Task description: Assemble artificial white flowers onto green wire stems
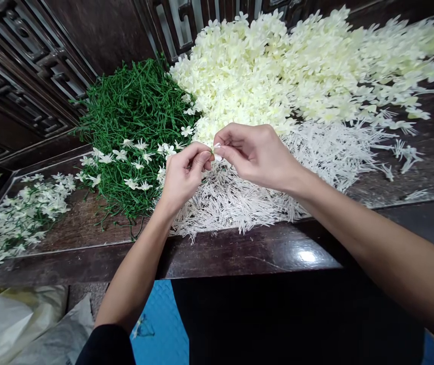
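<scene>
My left hand (187,169) and my right hand (257,152) meet fingertip to fingertip above the bench. Between them is a small white artificial flower (217,152), pinched by my right thumb and forefinger. The fingers of my left hand are closed at the flower's base, where a bit of green shows; most of that piece is hidden. Below and behind the hands lie a heap of green plastic stems (137,111), a big pile of cream-white petals (262,76) and a spread of thin white stamens (232,203). Several white flowers (138,183) rest on the green stems.
Finished-looking flower sprigs (23,218) lie at the bench's left end. A dark carved wooden backrest (106,35) rises behind the piles. The polished front edge (255,256) of the bench runs nearest me. Whitish sacks (23,324) and a blue mat (161,324) are below.
</scene>
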The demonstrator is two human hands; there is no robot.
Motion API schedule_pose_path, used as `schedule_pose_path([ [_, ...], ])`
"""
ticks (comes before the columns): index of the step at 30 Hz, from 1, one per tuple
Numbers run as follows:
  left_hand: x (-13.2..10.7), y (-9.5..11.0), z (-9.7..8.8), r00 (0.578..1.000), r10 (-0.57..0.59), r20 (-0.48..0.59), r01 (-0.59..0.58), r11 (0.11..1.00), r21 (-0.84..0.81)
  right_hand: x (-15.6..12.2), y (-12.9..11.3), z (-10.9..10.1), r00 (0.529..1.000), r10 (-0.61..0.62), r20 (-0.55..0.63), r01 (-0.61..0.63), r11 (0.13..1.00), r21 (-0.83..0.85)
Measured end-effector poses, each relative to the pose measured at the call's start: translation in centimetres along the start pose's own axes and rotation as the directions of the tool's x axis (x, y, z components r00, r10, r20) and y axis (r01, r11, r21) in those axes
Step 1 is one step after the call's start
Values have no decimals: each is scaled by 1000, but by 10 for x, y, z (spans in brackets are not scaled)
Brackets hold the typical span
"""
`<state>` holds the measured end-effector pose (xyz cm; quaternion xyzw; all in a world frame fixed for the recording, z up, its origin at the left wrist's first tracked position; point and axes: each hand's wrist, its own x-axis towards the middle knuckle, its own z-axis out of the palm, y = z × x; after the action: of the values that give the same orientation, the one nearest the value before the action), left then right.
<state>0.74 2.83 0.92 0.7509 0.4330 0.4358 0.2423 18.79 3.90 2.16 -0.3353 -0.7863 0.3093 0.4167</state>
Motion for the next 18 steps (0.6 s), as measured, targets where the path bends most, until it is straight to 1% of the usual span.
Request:
schedule_pose_path([
  [6, -1, 0, 0, 999, 53, -3, -53, 996, 74, 0, 2, 0, 1000, -9, 8, 9, 1000, -2],
  [18, -4, 1, 2, 990, 136, -23, -129, 972, 197, -2, 6, 7, 996, -83, 7, 84, 989, -121],
])
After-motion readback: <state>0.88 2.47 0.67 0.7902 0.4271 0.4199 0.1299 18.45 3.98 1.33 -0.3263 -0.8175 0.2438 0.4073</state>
